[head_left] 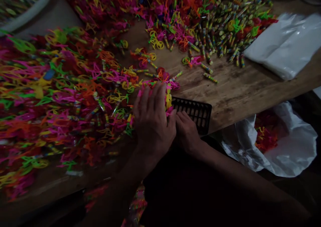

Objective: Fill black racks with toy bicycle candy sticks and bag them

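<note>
My left hand (152, 120) lies palm down, fingers spread, on small pink and yellow plastic toy pieces (168, 98) that sit on the left part of a black grid tray (198, 111). My right hand (187, 130) rests against the near edge of that tray, fingers curled at its rim; whether it grips the tray I cannot tell. The tray lies at the near edge of a wooden table (235, 90). A big heap of colourful plastic pieces (57, 90) spreads to the left of my left hand.
A second heap of colourful pieces and small wrapped sticks (215, 29) covers the far side. White plastic bags (286, 46) lie at the right. Below the table's edge, an open white bag (276, 143) holds red pieces. A pale basin rim (27, 11) shows at top left.
</note>
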`<move>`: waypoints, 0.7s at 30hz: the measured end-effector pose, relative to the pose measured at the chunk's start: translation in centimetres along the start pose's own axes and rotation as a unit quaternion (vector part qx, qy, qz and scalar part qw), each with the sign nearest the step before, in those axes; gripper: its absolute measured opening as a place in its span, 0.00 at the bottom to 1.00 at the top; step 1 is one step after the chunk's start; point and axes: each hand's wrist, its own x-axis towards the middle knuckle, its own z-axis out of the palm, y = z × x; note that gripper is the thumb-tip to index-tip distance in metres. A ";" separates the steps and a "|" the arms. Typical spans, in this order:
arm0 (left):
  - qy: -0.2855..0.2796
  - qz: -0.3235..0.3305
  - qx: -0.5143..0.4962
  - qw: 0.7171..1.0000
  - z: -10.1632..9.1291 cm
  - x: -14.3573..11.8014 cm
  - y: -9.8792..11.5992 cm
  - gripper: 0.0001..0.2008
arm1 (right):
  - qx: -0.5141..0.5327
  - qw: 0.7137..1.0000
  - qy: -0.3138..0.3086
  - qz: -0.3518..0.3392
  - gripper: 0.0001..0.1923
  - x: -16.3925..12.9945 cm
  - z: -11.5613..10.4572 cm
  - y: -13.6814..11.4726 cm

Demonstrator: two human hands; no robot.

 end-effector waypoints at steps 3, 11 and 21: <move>-0.004 -0.016 0.016 1.000 0.1 0.3 0.4 0.28 | -0.015 1.000 0.003 -0.002 0.13 0.0 0.1 -0.1; 0.040 -0.032 0.014 0.999 1.5 0.4 0.8 0.28 | -0.046 0.998 0.029 -0.018 0.15 -0.6 0.6 0.4; 0.183 0.075 -0.098 0.975 -2.3 -2.1 -1.6 0.30 | -0.001 1.000 -0.003 -0.014 0.07 -0.1 -1.0 0.9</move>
